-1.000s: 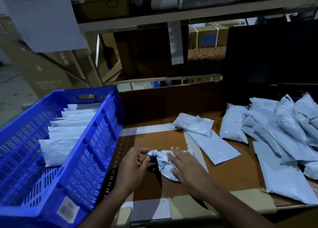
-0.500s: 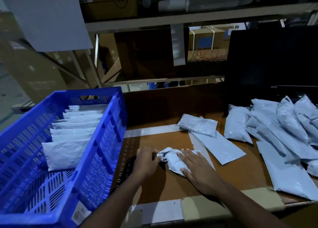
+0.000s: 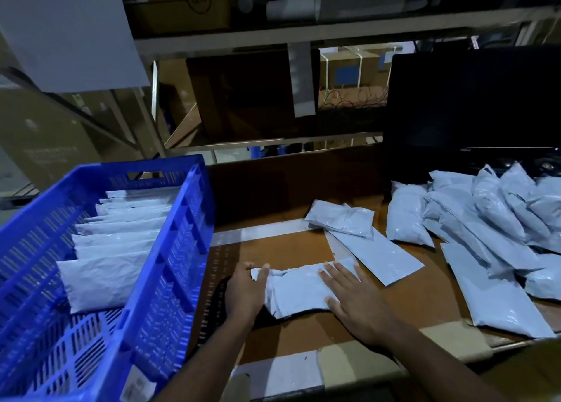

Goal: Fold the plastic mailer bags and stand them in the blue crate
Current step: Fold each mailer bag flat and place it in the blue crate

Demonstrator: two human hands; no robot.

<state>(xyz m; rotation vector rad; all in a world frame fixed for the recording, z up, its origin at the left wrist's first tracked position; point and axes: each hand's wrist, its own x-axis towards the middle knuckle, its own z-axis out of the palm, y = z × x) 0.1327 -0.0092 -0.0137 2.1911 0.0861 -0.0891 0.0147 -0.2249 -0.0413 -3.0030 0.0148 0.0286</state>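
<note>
Several folded pale plastic mailer bags (image 3: 121, 228) are standing in the blue slatted plastic crate (image 3: 170, 268), while the left hand (image 3: 243, 292) is pinching, and the right hand's (image 3: 355, 301) spread fingers are pressing, another bag (image 3: 297, 289) on the brown surface (image 3: 409, 304), many unfolded bags (image 3: 491, 234) remaining.

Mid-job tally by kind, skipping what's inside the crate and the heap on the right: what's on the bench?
Blue crate: 1
Bag under left hand and right hand: 1
Loose bags just behind it: 2
Dark monitor: 1
Total: 5
</note>
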